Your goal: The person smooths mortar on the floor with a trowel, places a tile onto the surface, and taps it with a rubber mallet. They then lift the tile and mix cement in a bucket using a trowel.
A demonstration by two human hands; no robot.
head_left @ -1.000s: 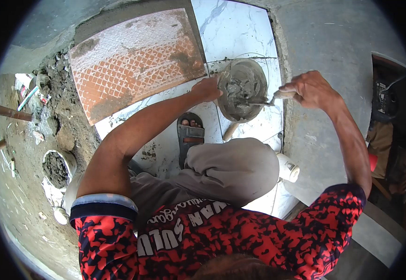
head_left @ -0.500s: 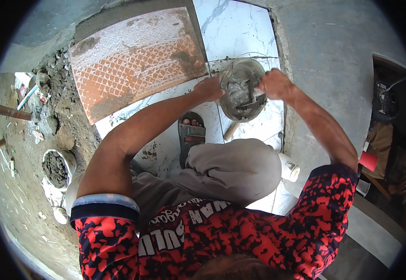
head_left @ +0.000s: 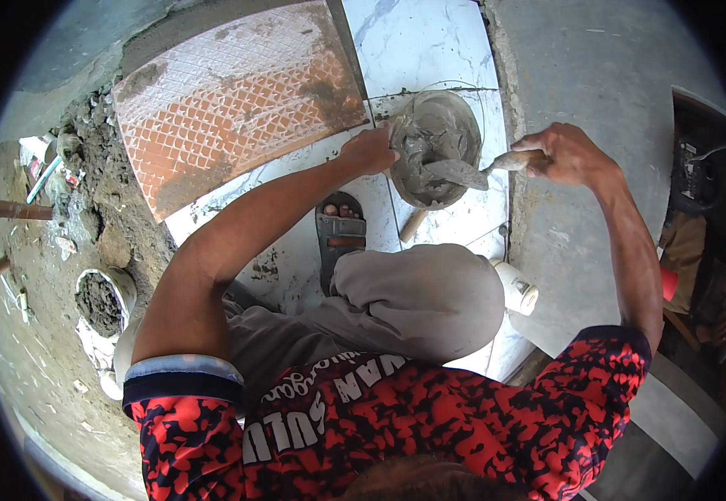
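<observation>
"What's in the right grip?"

"My feed shows the right hand [head_left: 567, 156] closed around the handle [head_left: 516, 159] of a trowel [head_left: 459, 173]. Its blade, caked in grey, reaches across the edge of the bowl."

"And the left?"

"I see the left hand [head_left: 370, 151] clasping the bowl [head_left: 405, 185] by its rim, on the side away from the trowel's handle. The bowl sits on white marbled tiles [head_left: 421, 46], with wet grey mortar [head_left: 440, 129] inside."

"Anything close around it?"

"A wooden stick [head_left: 413, 225] pokes out at the bowl's lower edge; I can't tell whether it lies under or against it. Past the left hand I have a large orange-brown tile [head_left: 229, 117], ridged face up and smeared with grey. A sandalled foot [head_left: 343, 230] is planted below that hand."

"Farther out?"

"On my left, a pail [head_left: 129, 288] of dark mix stands by loose rubble [head_left: 117, 209]. On my right, a white container [head_left: 513, 285] lies beside the bent knee [head_left: 455, 292]."
</observation>
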